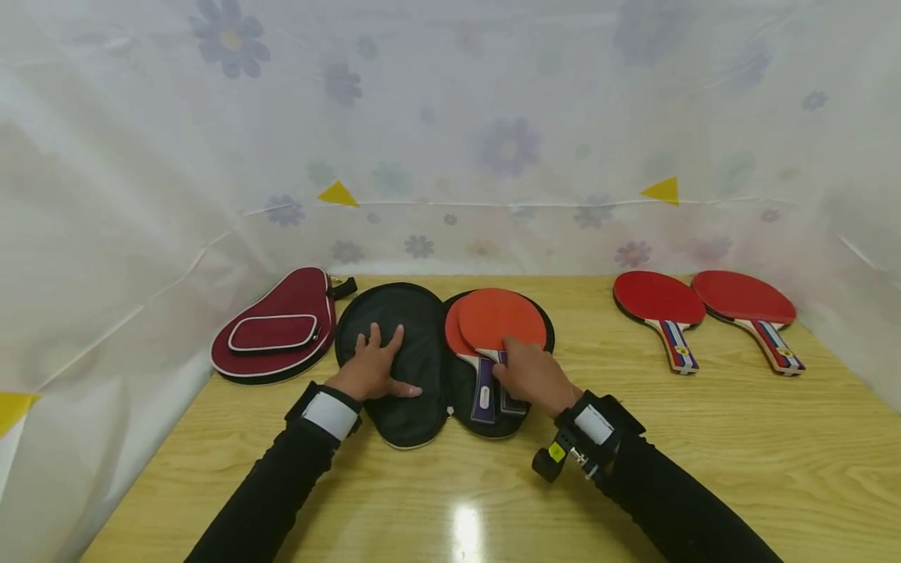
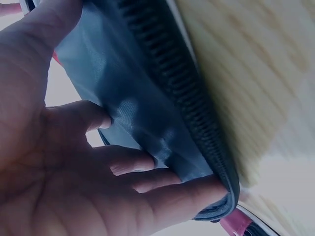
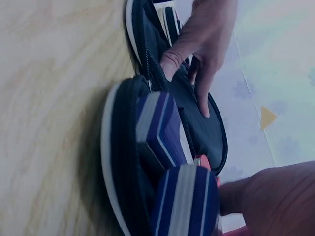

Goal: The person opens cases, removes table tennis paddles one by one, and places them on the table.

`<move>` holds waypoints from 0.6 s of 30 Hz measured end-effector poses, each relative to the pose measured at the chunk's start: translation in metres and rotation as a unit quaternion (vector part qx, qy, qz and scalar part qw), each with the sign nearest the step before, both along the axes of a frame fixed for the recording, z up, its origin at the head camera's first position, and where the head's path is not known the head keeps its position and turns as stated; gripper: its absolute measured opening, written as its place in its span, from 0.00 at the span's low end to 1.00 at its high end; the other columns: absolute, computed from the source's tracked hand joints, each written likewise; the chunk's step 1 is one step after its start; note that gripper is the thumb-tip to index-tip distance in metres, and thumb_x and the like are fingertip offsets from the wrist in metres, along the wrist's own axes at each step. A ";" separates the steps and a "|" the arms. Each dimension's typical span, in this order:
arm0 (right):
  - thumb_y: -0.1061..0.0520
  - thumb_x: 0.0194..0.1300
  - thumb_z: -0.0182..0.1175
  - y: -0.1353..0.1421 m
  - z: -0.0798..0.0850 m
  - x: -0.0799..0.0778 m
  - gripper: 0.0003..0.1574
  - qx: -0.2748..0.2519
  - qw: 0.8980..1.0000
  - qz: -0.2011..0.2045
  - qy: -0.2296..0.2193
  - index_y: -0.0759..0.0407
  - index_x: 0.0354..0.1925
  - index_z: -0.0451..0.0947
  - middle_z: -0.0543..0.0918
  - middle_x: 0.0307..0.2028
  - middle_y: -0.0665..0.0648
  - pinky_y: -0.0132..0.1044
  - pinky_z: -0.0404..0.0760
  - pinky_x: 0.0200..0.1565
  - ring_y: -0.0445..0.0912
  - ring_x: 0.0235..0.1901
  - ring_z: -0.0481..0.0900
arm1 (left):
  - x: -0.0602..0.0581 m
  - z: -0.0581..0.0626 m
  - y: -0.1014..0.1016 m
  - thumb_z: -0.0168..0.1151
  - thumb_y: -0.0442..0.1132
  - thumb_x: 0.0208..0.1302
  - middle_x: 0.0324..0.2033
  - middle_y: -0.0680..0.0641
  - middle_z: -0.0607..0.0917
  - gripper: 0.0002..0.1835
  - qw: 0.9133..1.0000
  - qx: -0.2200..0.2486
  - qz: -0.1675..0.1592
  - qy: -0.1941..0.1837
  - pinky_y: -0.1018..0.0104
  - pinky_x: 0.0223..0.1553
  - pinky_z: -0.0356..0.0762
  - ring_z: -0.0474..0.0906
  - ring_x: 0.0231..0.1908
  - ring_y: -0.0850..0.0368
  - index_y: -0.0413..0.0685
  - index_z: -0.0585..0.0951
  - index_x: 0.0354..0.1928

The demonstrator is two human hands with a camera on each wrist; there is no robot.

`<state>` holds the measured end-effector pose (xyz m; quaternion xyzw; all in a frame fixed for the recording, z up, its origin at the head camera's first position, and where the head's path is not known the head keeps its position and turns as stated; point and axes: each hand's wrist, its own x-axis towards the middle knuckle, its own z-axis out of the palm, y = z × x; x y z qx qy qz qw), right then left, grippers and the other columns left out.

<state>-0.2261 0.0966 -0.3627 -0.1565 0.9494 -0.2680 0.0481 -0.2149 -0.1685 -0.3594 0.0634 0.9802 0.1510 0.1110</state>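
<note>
A black zippered paddle case [image 1: 415, 418] lies unfolded on the table, its two halves side by side. My left hand [image 1: 373, 369] rests with spread fingers on the inner lining of the left half. Two orange-red table tennis paddles overlap in the right half, handles toward me. My right hand [image 1: 535, 379] holds the upper paddle [image 1: 501, 317] at its handle, index finger by the blade's lower edge. Under it and slightly left is the other paddle [image 1: 483, 391], with a purple handle. Both striped handle ends [image 3: 184, 201] show close up in the right wrist view.
On the left lies a closed dark red paddle case [image 1: 271, 305] with white piping, beside the black one. Two red paddles sit at the right, one nearer [image 1: 658, 301] and one farther right [image 1: 746, 297]. A flowered white sheet [image 1: 450, 156] rises behind the wooden table [image 1: 394, 508].
</note>
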 end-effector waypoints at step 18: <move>0.58 0.64 0.66 0.021 -0.006 -0.009 0.38 -0.042 0.997 0.024 0.060 0.71 0.67 0.67 0.74 0.23 0.52 0.36 0.71 0.29 0.44 0.23 0.72 | -0.008 -0.007 0.000 0.75 0.57 0.57 0.75 0.22 0.40 0.61 1.000 -0.005 0.004 0.009 0.30 0.66 0.58 0.40 0.71 0.18 0.43 0.47 0.80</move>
